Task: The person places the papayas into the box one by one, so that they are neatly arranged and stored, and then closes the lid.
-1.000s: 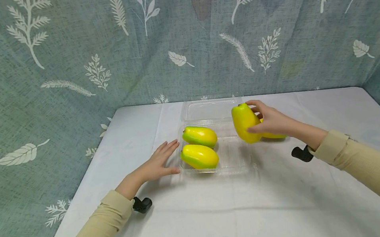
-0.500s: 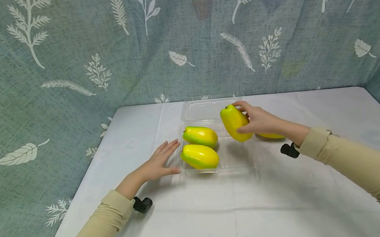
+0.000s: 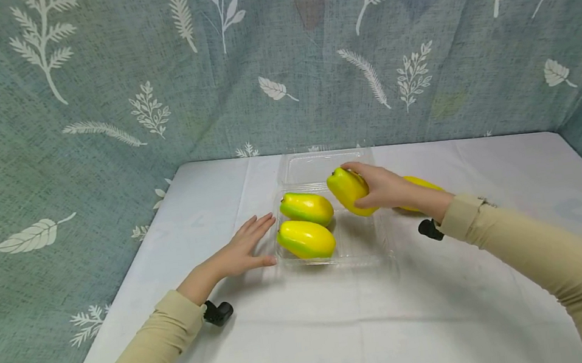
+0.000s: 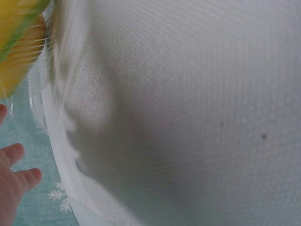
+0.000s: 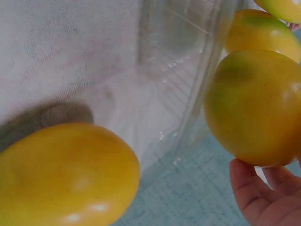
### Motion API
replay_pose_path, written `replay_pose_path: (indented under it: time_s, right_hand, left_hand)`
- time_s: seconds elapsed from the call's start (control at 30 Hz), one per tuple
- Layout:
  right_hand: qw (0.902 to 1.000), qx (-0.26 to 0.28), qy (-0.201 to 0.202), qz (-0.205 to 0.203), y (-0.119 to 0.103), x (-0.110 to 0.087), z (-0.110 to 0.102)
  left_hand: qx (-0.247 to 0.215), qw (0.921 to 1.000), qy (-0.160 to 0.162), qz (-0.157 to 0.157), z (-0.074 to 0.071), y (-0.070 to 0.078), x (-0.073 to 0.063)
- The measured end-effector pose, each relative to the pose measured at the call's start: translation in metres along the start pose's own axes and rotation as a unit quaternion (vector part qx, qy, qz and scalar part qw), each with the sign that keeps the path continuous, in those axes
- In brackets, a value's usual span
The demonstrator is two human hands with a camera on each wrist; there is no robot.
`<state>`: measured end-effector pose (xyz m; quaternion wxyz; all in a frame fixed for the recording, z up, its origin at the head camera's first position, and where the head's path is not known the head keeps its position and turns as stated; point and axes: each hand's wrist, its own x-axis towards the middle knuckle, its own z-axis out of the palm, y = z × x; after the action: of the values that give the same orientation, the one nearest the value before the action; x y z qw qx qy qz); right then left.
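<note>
My right hand [image 3: 384, 189] grips a yellow-green papaya [image 3: 346, 190], tilted and held above the right half of a clear plastic box [image 3: 361, 244]. In the right wrist view, fingertips [image 5: 243, 181] press against the held papaya [image 5: 254, 106]. Two more papayas lie side by side in the box's left half, a rear one [image 3: 306, 209] and a front one [image 3: 305, 239]. Beside the box's left wall is my left hand [image 3: 240, 253], fingers spread; whether it touches the wall I cannot tell. Another papaya [image 3: 419, 182] lies right of the box, partly hidden by my right forearm.
The box's clear lid [image 3: 324, 166] lies folded back behind it, near the far edge of the white-covered table [image 3: 322, 337]. A green leaf-print cloth [image 3: 311, 81] hangs behind the table and at both sides.
My right hand has carried the papaya leftward, from the box's right edge to over its right half, tilting it more. The left hand stays put.
</note>
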<state>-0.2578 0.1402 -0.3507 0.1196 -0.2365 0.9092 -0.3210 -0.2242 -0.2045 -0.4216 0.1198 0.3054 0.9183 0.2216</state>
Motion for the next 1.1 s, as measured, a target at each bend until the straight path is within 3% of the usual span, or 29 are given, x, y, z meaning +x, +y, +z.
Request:
replay_pose_path:
  time_s: [0.47,1.1]
  right_hand:
    - [0.9966,-0.082,-0.001,-0.012,0.004,0.010,0.018]
    - [0.9964,-0.080,-0.025,-0.014,0.014,0.012,0.026]
  left_hand:
    - [-0.003,1.0000,-0.002,-0.003,0.001,0.001,0.000]
    - [0.000,1.0000,0.004,0.008,0.002,-0.003,0.003]
